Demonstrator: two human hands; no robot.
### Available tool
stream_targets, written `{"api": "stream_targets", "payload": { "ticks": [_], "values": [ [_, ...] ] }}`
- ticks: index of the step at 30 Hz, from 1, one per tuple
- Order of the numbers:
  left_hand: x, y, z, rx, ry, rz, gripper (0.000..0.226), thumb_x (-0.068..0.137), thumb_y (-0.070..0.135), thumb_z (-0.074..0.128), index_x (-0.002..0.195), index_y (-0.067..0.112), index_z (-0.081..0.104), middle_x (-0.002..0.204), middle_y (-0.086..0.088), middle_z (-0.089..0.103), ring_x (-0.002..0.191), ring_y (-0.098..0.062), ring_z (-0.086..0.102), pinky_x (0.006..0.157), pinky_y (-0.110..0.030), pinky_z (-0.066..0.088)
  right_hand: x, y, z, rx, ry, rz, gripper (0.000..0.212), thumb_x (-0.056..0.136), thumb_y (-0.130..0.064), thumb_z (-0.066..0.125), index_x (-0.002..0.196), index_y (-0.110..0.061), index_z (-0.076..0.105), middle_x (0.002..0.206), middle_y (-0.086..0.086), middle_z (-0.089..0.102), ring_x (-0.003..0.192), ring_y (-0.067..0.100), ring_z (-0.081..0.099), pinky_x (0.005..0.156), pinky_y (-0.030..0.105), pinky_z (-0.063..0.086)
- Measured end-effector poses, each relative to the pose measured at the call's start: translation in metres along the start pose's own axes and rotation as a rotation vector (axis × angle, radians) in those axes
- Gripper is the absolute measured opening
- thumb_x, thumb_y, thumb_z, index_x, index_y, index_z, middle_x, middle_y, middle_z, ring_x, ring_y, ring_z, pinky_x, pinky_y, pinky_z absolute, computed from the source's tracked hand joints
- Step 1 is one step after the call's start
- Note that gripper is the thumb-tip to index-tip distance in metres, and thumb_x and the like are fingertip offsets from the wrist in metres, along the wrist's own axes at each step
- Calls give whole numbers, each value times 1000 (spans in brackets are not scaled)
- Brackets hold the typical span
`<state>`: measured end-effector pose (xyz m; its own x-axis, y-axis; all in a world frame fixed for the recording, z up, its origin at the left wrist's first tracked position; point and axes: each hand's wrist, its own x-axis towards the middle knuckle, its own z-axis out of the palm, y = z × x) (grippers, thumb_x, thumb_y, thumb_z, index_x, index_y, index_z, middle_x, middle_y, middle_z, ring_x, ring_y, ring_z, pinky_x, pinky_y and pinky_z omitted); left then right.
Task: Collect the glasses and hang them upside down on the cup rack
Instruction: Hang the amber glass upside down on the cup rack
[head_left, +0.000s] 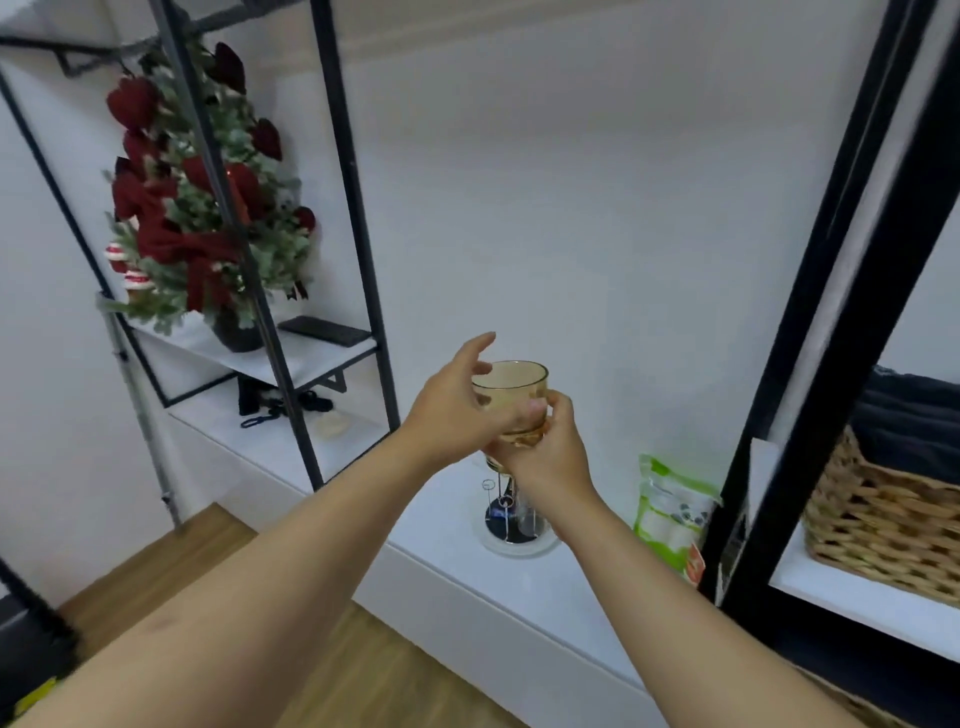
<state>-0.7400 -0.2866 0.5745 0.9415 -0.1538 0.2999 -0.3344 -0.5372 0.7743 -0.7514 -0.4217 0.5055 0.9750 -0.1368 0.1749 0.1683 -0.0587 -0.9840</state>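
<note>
An amber glass (514, 387) is held upright in the air, mouth up, above the white counter. My right hand (545, 447) grips its lower part from below and the right. My left hand (457, 405) touches its left side with the fingers spread around the rim. Directly under the hands stands the cup rack (511, 519), thin metal prongs on a round white base, partly hidden by my right wrist. Another amber glass (493, 462) seems to peek out just under my right hand, mostly hidden.
A green and white pouch (670, 512) leans on the white counter (431, 525) to the right of the rack. A black shelf frame (810, 322) with a wicker basket (883, 525) stands at right. At left, a black shelving unit holds a red-bowed small tree (202, 208).
</note>
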Motion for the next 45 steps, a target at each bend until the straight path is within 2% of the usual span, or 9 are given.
{"api": "stream_targets", "payload": {
  "ticks": [8,13,16,23,27,32,36,42,45],
  "values": [
    [85,-40,6,-66,-29,50,96,56,69,86,140,55,42,122,21,57,95,-3,68,83,-31,58,75,32,10,156,-36,87,80,64,-49,95,129,-48,49,112,-4,76,96,13,78,82,34,62],
    [142,-59,-3,-195,-94,39,94,56,61,91,139,53,46,126,13,59,96,-9,72,86,-37,60,120,62,10,955,-155,358,75,87,-65,71,148,-23,54,141,19,65,125,39,66,89,53,60],
    [171,-71,-4,-261,-106,26,91,57,58,92,137,53,48,125,12,60,95,-13,73,86,-42,61,145,69,24,1160,-197,429,77,92,-70,62,144,-13,61,139,24,65,126,49,62,85,51,61],
    [205,-114,4,-288,-188,131,90,61,53,92,139,52,46,125,19,59,96,6,65,77,-18,55,181,82,72,1207,-5,351,63,97,-63,58,116,-7,80,109,14,75,81,24,71,74,38,61],
    [224,-144,-5,-316,-349,188,91,65,68,79,146,51,40,128,21,58,111,-2,63,89,-23,53,187,91,93,1231,164,304,57,98,-57,60,110,-6,81,103,14,72,74,22,68,63,34,61],
    [246,-219,4,-403,-422,81,50,93,66,49,134,39,59,124,20,65,114,-2,62,101,-42,52,182,125,104,1167,335,256,54,97,-55,65,102,-4,81,91,13,65,70,23,61,64,35,61],
    [245,-312,38,-253,-450,-7,27,102,39,55,127,35,64,123,25,64,113,1,60,93,-24,50,172,167,103,995,402,267,48,84,-56,76,102,-11,83,92,11,69,69,20,58,70,35,61],
    [231,-432,116,25,-564,22,49,101,31,58,148,34,44,143,8,53,128,-14,51,100,-29,40,165,257,102,733,560,329,39,93,-45,73,121,-18,72,100,8,75,65,19,67,73,38,61],
    [238,-470,155,98,-579,50,51,102,29,55,151,31,41,151,5,48,137,-16,44,102,-26,33,172,304,104,660,671,349,24,94,-39,74,106,-18,76,91,9,73,59,19,64,69,39,62]
  ]
}}
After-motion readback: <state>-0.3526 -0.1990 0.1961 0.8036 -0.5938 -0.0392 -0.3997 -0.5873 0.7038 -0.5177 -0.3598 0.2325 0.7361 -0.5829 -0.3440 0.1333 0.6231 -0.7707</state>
